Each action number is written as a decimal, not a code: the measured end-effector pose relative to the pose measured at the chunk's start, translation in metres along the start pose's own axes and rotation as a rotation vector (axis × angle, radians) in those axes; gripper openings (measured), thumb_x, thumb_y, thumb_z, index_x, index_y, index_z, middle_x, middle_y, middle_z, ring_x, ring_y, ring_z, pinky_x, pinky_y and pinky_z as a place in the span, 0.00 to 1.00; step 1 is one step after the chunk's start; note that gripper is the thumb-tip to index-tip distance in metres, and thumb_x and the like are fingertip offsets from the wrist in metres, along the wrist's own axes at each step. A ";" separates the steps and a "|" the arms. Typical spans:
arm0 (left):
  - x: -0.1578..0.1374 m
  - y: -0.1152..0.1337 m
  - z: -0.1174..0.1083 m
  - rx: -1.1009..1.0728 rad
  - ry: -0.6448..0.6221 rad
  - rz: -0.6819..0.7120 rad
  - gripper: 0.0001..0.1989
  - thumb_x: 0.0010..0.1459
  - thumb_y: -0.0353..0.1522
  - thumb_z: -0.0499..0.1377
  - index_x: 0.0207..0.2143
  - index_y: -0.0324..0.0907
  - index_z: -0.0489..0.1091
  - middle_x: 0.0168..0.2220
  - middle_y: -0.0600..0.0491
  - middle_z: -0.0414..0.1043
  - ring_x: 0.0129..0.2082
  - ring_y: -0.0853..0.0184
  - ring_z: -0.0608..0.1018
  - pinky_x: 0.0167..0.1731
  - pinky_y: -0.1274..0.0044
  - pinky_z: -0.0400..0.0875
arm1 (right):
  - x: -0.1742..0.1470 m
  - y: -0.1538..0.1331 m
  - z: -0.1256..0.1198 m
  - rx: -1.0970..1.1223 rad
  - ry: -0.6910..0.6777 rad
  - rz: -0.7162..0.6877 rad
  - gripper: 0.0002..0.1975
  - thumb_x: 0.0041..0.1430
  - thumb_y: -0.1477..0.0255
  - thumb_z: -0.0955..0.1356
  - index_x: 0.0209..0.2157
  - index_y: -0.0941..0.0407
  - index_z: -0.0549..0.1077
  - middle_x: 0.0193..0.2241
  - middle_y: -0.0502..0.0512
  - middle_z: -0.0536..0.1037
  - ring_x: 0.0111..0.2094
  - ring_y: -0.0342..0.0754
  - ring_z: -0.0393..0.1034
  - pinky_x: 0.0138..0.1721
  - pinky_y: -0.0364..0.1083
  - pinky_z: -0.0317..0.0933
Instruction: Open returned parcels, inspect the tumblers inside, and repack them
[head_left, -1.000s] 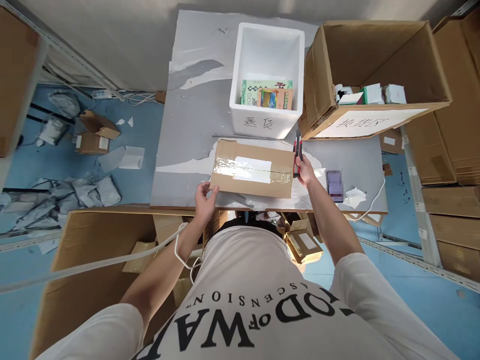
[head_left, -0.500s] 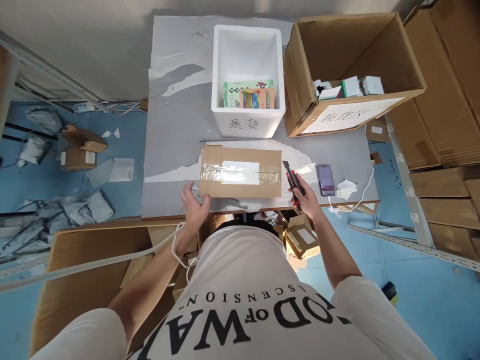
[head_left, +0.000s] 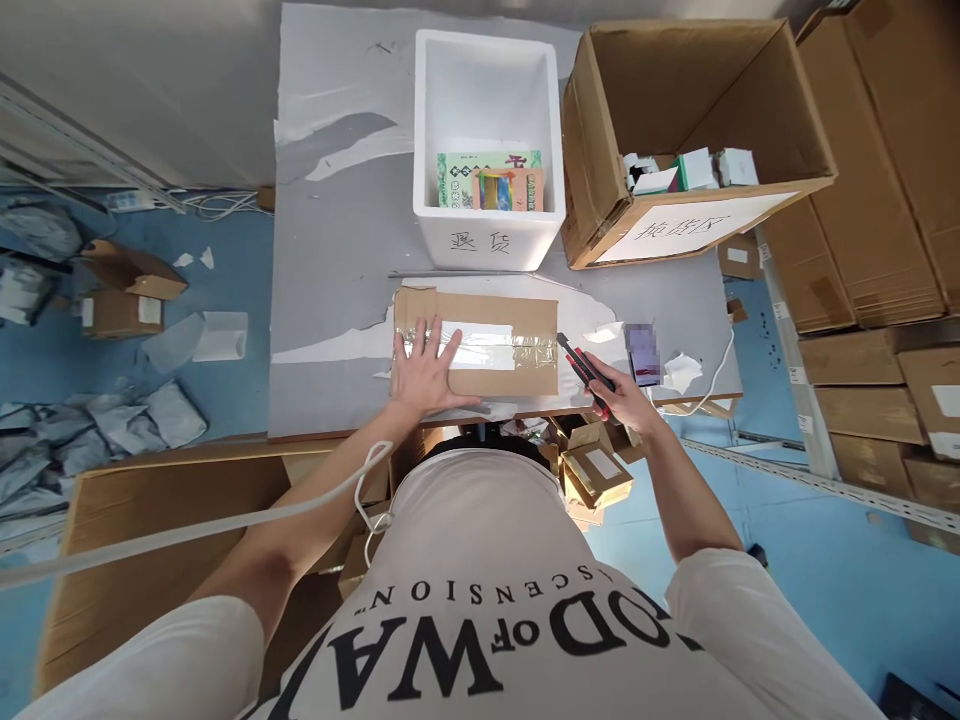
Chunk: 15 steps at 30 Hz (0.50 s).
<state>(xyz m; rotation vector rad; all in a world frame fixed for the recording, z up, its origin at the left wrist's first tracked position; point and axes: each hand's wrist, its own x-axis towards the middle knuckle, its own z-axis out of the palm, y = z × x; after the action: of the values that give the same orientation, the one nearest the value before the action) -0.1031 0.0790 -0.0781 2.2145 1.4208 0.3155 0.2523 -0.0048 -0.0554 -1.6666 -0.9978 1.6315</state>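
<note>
Both hands are working: left hand is pressing flat, fingers spread, on the box; right hand, at three o'clock, is gripping the knife. Stiff, probably light cardboard; best steadying by its edges.

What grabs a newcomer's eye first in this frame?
The taped cardboard parcel at the table's near edge, with the left hand flat on its left end. Just right of it, the right hand grips a red-and-black utility knife pointed at the parcel. Behind stands a white foam box.

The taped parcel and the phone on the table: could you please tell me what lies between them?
The head view shows the knife in the right hand.
</note>
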 end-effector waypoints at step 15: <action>-0.006 0.010 -0.008 0.372 -0.183 -0.038 0.65 0.39 0.66 0.57 0.70 0.38 0.42 0.71 0.33 0.32 0.69 0.36 0.38 0.61 0.46 0.30 | -0.035 0.023 -0.003 -0.089 -0.061 0.069 0.37 0.60 0.59 0.67 0.68 0.48 0.53 0.27 0.46 0.68 0.18 0.38 0.60 0.18 0.41 0.57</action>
<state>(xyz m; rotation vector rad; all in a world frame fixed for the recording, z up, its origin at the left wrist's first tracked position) -0.1012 0.0722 -0.0654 2.4261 1.5140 -0.1771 0.2588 -0.0465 -0.0553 -1.7356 -1.0678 1.7147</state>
